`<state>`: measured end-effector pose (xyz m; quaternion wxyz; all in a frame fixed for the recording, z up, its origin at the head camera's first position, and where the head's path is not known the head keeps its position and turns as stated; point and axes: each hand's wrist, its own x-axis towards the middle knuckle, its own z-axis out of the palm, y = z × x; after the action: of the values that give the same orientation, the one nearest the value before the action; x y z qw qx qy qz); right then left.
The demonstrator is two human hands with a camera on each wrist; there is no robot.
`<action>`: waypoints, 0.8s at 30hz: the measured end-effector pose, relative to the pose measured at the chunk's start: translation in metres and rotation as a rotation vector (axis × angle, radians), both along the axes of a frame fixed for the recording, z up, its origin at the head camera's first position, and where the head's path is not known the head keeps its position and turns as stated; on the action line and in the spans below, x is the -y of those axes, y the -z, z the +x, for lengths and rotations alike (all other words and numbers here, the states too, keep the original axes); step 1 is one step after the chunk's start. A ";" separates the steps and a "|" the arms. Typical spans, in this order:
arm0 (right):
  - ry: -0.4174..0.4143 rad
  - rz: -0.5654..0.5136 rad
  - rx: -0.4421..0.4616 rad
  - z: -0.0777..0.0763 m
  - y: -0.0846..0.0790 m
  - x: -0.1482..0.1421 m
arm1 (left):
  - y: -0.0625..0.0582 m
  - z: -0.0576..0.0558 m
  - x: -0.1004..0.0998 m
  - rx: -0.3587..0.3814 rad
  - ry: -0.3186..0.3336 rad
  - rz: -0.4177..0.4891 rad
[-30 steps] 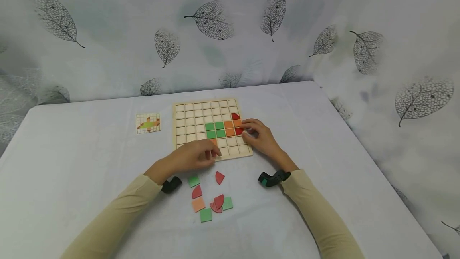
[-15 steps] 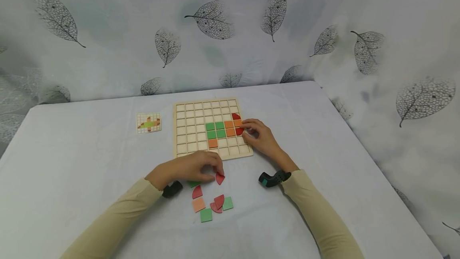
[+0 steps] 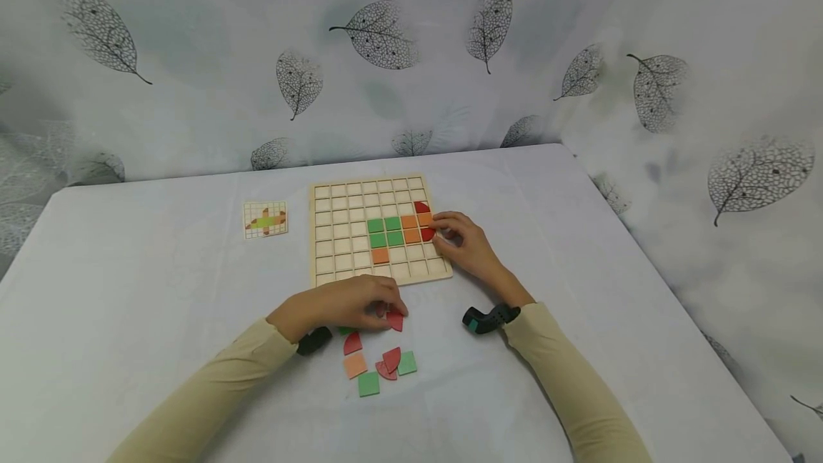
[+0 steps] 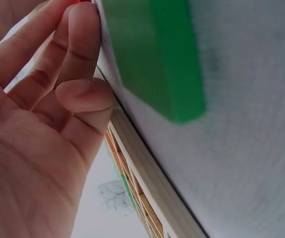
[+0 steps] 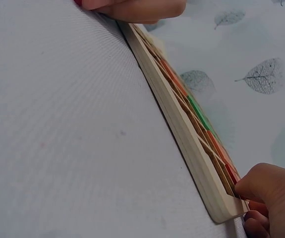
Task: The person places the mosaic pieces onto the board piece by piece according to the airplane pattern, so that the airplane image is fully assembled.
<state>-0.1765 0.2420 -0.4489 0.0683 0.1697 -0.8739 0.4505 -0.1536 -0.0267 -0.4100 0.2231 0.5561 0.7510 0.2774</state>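
Observation:
On the table lies a wooden grid board [image 3: 334, 234] with green, orange and red tiles set in its cells. My left hand [image 3: 347, 302] is just in front of the board's near edge, thumb and fingertips pinching a red quarter-circle tile [image 3: 396, 322]. In the left wrist view only a sliver of red shows at the fingertips, and a green square tile [image 4: 157, 59] looms close by. My right hand [image 3: 472, 249] holds the board's right edge, its thumb over the rim beside a red tile [image 3: 427, 234]. The right wrist view shows its other fingers curled at the board's side.
Nearer the front lie loose tiles: green squares [image 3: 368, 384], an orange square [image 3: 355, 365] and red quarter circles [image 3: 352, 343], some overlapping. A small pattern card [image 3: 266, 220] lies left of the board. Behind the table hangs a leaf-print cloth [image 3: 218, 91].
My left hand has come off the board's near edge toward me, uncovering an orange tile there, and has taken hold of the red quarter-circle tile. The right hand has stayed still.

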 end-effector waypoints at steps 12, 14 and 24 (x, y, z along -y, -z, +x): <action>0.000 -0.001 0.004 0.001 -0.001 0.000 | -0.003 0.001 0.000 -0.003 -0.052 -0.035; 0.002 0.003 0.009 0.001 -0.001 0.000 | -0.003 0.001 0.002 -0.007 -0.063 -0.034; 0.002 0.003 0.006 0.002 -0.002 0.000 | -0.007 -0.007 0.008 -0.034 -0.115 -0.013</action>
<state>-0.1749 0.2415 -0.4471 0.0659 0.1679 -0.8750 0.4494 -0.1604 -0.0346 -0.4031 0.1976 0.5154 0.7872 0.2751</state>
